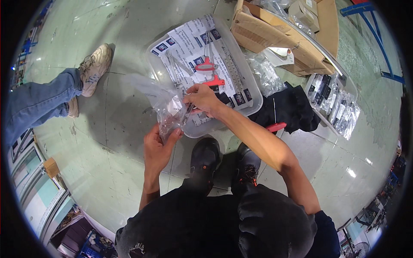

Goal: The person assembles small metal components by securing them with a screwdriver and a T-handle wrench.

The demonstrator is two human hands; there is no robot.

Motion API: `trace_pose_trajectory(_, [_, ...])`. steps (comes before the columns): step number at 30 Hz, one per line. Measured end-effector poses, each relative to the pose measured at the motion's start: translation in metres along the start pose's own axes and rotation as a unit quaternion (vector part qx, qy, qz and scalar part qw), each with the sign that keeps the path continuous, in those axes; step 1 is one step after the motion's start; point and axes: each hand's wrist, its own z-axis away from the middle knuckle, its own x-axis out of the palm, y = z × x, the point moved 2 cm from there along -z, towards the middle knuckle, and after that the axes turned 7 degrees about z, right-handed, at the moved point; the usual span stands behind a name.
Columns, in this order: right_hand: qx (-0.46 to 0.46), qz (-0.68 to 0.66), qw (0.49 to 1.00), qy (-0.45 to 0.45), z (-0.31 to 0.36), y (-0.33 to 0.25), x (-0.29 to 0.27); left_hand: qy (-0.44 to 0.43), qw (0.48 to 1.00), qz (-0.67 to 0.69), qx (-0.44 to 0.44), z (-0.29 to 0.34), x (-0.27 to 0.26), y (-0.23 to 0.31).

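Below you spreads the pale grey-green floor (107, 176), and on it, ahead of your feet, sits the translucent tub (258, 96), lined with a printed paper sheet (185, 41). Beyond the tub's right edge stands an open cardboard box (258, 34) with packaged goods in it, while well off its left edge you have another person's legs in blue jeans (47, 96). Further right, a pale tray (350, 86) carries clear packets of dark parts, and a black cloth (297, 105) lies bunched between it and the tub's near right corner. Your two black shoes (205, 157) stand just short of the tub's near edge. The clear plastic bag (165, 109) is over the tub's left edge, toward the near left corner, crumpled and upright in your left hand (158, 146), whose thumb and fingers grip its lower end. Your right hand (204, 99) reaches over the near part of the tub with its fingers curled at the bag's right side; you cannot tell from here whether they pinch anything. Just beyond that hand, near the tub's middle, lie two red-handled tools (205, 65), and a long metal strip (233, 71) runs along the right edge. A red-handled driver (277, 127) rests at the cloth's near edge.
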Motion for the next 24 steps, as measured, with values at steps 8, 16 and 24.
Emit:
trace_pose_trajectory(8, [0.025,-0.147,0.985,-0.081,0.009,0.008,0.003,0.022,0.997,-0.046,0.061,0.012,0.007,0.022])
trace_pose_trajectory(16, [0.044,-0.196,0.976,-0.087,0.014,0.009,0.002,0.117,0.982,-0.084,0.118,0.027,0.007,0.04])
trace_pose_trajectory(24, [0.036,-0.259,0.959,-0.111,0.017,0.015,-0.003,0.168,0.966,-0.094,0.172,0.029,-0.002,0.05])
